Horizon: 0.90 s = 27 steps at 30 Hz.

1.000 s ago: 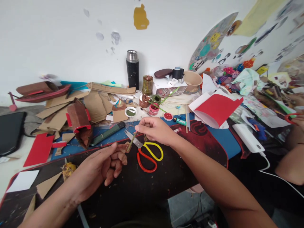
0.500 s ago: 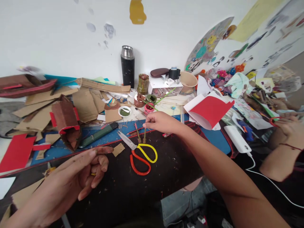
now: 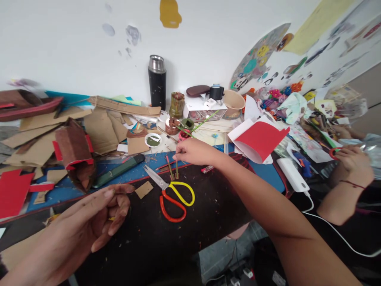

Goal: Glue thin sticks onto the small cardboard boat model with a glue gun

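Work surface: a dark mat point(image 3: 149, 246) with a red border, speckled with small scraps; a blue surface point(image 3: 268, 172) shows beyond its far edge.
Room: a white wall point(image 3: 74, 39) with stickers and drawings rises directly behind the desk; grey floor point(image 3: 214, 254) shows below at lower centre.
Back row: black flask point(image 3: 157, 85), paint jars point(image 3: 172, 126) and a tan bowl point(image 3: 234, 102).
Left bank: layered cardboard pieces point(image 3: 99, 129), with a brown boat model point(image 3: 74, 145) trimmed in red in front of them.
Right bank: a red paper sheet point(image 3: 262, 139), curled, with a white power bank point(image 3: 293, 174) and its cable near the right edge of the mat.
Right boundary: another person's hand point(image 3: 354, 163) at a red handle, well apart from mine.
Near edge: the desk ends on a slant beneath my right forearm.
Room for moving: the widest stretch of mat lies on the near side of the scissors point(image 3: 163, 184), between my left hand and right forearm; a cardboard square point(image 3: 144, 190) sits beside the blades.
Right hand: my right hand point(image 3: 195, 151) pinches the top of a green stick point(image 3: 177, 170), fingertips together.
Stick position: upright, beyond the yellow scissor handle, beside a pink-tipped stick point(image 3: 169, 165).
Left hand: my left hand point(image 3: 98, 222) is half-curled, palm facing inward, thumb and fingers apart.
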Motion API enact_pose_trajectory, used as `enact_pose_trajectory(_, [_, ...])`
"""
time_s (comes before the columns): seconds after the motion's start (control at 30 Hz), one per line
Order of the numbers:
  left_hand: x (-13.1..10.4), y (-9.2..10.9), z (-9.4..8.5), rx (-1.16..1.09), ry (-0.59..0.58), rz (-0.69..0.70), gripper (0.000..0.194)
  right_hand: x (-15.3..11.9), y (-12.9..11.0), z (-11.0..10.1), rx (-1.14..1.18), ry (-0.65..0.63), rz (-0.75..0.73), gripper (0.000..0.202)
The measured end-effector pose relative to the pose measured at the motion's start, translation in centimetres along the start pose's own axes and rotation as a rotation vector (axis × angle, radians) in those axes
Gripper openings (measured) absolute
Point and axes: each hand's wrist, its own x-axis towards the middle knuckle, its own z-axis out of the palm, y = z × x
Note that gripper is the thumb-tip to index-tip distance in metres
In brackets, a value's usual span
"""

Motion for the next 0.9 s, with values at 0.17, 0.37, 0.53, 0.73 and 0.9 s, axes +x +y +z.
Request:
enact_pose_trajectory(0.17, [-0.17,0.04,0.2,0.125,-0.031,0.023,0.067,0.22,-0.28,-0.36,-0.002,-0.017,-0.014,0.021])
enact_pose_trajectory(0.37, [-0.15,-0.03,0.45,0.124,-0.024,0.023,0.069,0.17,-0.55,-0.63,0.007,-0.061,-0.004,0.019])
enact_pose_trajectory(0.53, [-0.07,-0.15,0.47,0.161,-0.041,0.038,0.069,0.13,-0.52,-0.69,-0.006,-0.071,0.0,0.02])
enact_pose_trajectory(0.73, [0.13,-0.39,0.4,0.178,-0.031,0.058,0.069,0.28,-0.34,-0.58,-0.017,-0.057,-0.016,0.02])
enact_pose_trajectory(0.9, [-0.1,-0.07,0.89,0.166,0.0,0.042,0.071,0.49,-0.22,-0.29,-0.015,-0.047,-0.013,0.02])
